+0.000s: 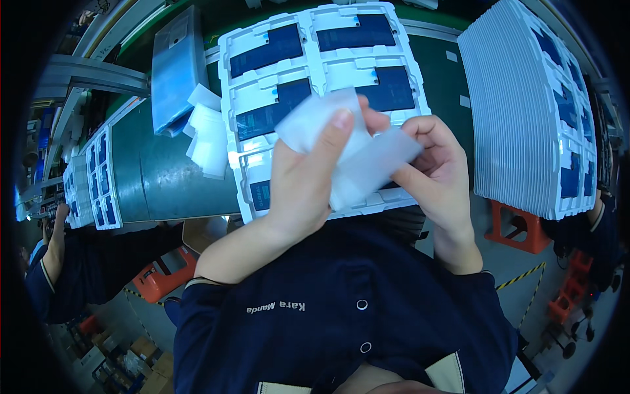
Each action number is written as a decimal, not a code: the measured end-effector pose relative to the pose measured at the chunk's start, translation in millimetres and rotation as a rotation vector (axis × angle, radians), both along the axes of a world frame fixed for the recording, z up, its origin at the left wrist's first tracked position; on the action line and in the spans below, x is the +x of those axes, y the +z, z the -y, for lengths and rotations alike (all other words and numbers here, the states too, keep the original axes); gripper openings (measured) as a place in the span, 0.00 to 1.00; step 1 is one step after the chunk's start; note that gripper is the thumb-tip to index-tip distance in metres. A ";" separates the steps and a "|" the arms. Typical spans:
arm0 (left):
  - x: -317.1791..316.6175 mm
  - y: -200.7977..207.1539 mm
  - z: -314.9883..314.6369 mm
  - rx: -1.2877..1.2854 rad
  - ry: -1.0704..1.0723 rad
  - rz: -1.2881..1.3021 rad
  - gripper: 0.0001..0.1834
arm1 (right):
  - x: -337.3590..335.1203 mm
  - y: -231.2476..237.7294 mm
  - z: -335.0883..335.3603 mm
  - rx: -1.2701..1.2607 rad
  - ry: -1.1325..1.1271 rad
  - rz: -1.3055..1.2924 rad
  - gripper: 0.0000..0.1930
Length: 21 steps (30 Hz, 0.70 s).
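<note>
Thin translucent white sheets [377, 167] are held between my two hands, above a white plastic tray [312, 39]. My left hand [308, 164] is closed on a small bunch of them, its thumb pressed on top. At the sheets' right edge, my right hand [438, 167] pinches a corner between thumb and fingers. Flat dark L-shaped pieces [357, 36], which look like battery packs, lie in the tray's compartments. The near compartments are partly hidden behind my hands and the sheets.
More white sheets [209, 141] lie left of the tray, beside a clear plastic bag [176, 72]. A tall stack of filled trays [518, 111] stands at right. Other trays [102, 177] sit far left on the green work surface [177, 184], near another person's arm [56, 246]. Orange stools [518, 230] stand below.
</note>
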<state>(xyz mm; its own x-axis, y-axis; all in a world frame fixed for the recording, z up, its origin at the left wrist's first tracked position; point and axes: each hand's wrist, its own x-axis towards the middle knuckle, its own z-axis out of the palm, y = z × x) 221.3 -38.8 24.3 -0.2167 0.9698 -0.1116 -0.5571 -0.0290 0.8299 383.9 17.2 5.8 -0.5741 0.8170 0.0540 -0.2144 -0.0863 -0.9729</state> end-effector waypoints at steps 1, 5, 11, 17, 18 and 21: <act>3.5 -7.0 3.2 0.016 -0.018 -0.010 0.16 | 1.1 -2.5 1.5 0.004 -0.028 -0.002 0.17; 11.4 -30.4 7.6 0.148 0.091 -0.187 0.13 | 4.5 -6.7 7.1 -0.026 -0.078 -0.067 0.15; 13.8 -34.0 15.2 0.177 0.096 -0.320 0.14 | -1.6 -18.4 19.9 0.201 -0.151 0.066 0.07; 8.6 -22.5 16.0 0.219 0.040 -0.255 0.18 | -6.4 -11.5 26.9 -0.012 -0.181 0.010 0.07; 9.8 -23.5 16.9 0.224 0.021 -0.279 0.19 | -8.5 -11.0 28.6 -0.029 -0.195 -0.003 0.07; 16.2 -24.5 19.1 0.256 0.071 -0.198 0.19 | -5.1 -20.2 23.4 -0.022 -0.129 -0.033 0.08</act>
